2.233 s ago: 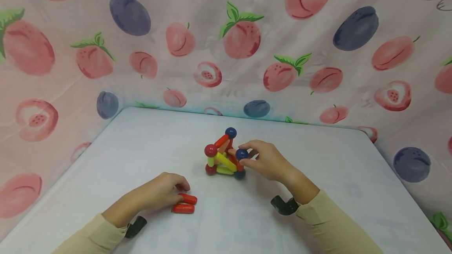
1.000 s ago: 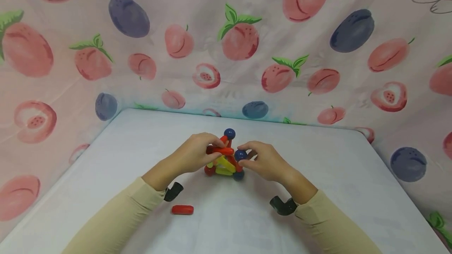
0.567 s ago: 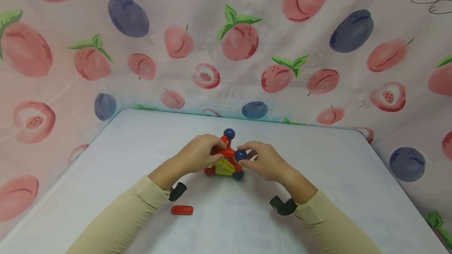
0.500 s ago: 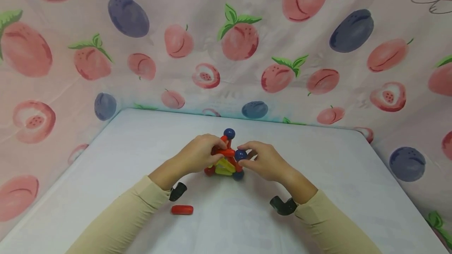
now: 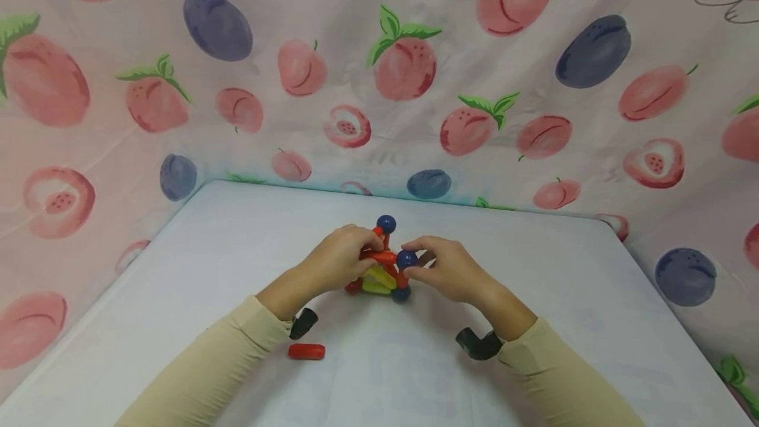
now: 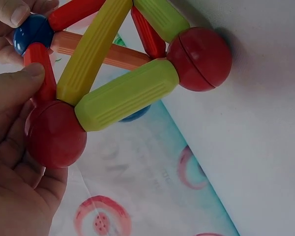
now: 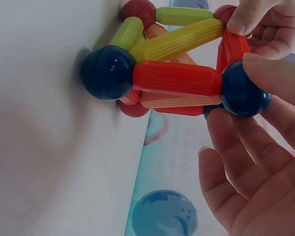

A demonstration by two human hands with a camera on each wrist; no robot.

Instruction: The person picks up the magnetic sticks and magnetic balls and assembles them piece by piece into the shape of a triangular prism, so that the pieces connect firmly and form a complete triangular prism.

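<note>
A frame of magnetic sticks and balls stands on the white table, partly behind my left hand (image 5: 340, 257) in the head view. That hand pinches a red stick (image 5: 381, 257) along the frame's upper front; the left wrist view shows my thumb on it, between a red ball (image 6: 55, 133) and a blue one. My right hand (image 5: 452, 272) holds the blue ball (image 5: 407, 259) at the stick's other end between thumb and fingers. A yellow stick (image 6: 94, 49) slants across one side, with a lime stick (image 6: 130, 93) beside it. Another blue ball (image 7: 108, 72) forms a lower corner.
One loose red stick (image 5: 306, 352) lies on the table (image 5: 534, 361) in front of the frame, near the left forearm. A fruit-print cloth (image 5: 249, 143) hangs behind the table. Black wrist mounts (image 5: 477, 344) stick out below both wrists.
My left hand has picked up one of two loose red sticks and carried it up to the frame, against the blue ball. The right hand has kept hold of that ball.
</note>
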